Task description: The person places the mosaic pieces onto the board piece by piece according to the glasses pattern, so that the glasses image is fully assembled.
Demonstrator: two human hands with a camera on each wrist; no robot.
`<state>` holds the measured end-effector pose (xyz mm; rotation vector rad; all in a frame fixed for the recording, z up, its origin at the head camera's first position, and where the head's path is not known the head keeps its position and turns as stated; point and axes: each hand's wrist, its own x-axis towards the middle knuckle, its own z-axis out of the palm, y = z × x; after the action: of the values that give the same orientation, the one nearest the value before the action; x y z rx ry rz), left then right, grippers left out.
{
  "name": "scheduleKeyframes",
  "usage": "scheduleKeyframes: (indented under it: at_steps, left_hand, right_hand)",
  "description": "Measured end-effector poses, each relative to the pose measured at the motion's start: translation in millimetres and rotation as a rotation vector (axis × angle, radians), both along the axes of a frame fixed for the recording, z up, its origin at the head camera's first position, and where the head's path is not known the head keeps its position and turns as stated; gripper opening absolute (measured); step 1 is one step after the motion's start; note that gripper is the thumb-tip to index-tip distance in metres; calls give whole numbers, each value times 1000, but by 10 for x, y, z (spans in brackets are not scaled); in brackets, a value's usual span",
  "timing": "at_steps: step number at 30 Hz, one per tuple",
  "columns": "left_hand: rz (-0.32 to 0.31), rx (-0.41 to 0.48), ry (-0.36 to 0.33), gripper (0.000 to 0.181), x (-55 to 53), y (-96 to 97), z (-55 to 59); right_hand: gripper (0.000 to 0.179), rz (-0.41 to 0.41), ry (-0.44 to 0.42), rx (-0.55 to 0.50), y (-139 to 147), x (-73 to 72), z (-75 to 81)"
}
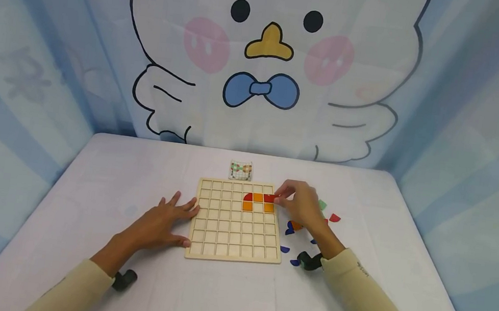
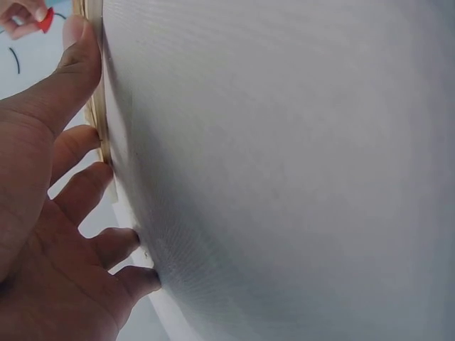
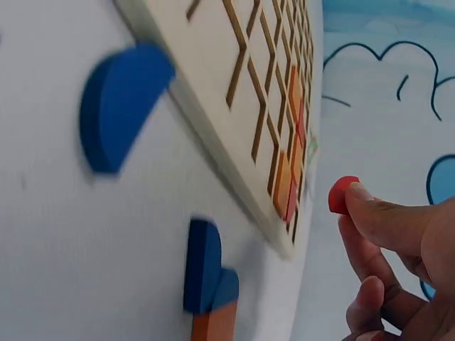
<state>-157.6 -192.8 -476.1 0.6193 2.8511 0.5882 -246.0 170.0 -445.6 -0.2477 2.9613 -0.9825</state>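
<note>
A wooden grid board (image 1: 223, 235) lies flat on the table. My left hand (image 1: 165, 224) touches its left edge, with the fingers spread and the thumb near the front corner. Over the board's back right corner, my right hand (image 1: 301, 202) pinches a small red piece (image 3: 342, 195) with a curved side between thumb and fingertips. In the right wrist view that piece is apart from the board. Set in the grid are a red rounded piece (image 1: 248, 196), a red piece (image 1: 268, 198) and several orange squares (image 1: 258, 197).
Behind the board is a small patterned card (image 1: 240, 170). To the board's right lie loose blue half-round pieces (image 3: 121, 106), an orange piece (image 1: 297, 226), a green piece (image 1: 322, 205) and a red piece (image 1: 335, 218). A printed curtain (image 1: 257, 125) hangs behind the table.
</note>
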Motion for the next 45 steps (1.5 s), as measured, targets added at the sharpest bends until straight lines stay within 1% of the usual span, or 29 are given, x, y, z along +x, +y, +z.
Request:
scheduleKeyframes:
  at_steps: [2,6,10,13,16,20,25,31,36,40,45]
  left_hand:
    - [-3,3,1,94,-8,-6,4]
    - [-7,7,2,94,-19,-18,-3]
    - [-3,9,-5,94,-16,-23,-2]
    - [-1,15,-12,95,-11,-20,5]
    - [2,15,-15,95,-10,-15,7]
    - [7,4,-17,95,-7,-14,3]
    - [5,5,-9,95,-7,-17,-2]
    - [3,15,-8,94,-7,-13,-10]
    - [3,21,-11,94,-8,-8,-13]
    - [-1,18,-8,94,-8,-6,-7]
    - [-3,10,1,95,-13,-9,0]
  right_hand:
    - [8,34,-24,-23,-100,61,-12]
    - [10,76,-73,-54,-285,171,-50]
    - [11,115,-100,-65,-411,229,-109]
    - [12,129,-98,-45,-460,244,-159]
    - [12,133,-76,-9,-488,248,-192]
    - [11,137,-56,27,-507,250,-202]
    - [10,118,-75,32,-520,242,-184]
    - [13,93,-91,74,-523,232,-170]
    - [10,86,-73,32,-494,227,-180]
    - [10,57,-62,-4,-414,212,-171]
    - [8,-6,-41,16,-204,134,-135]
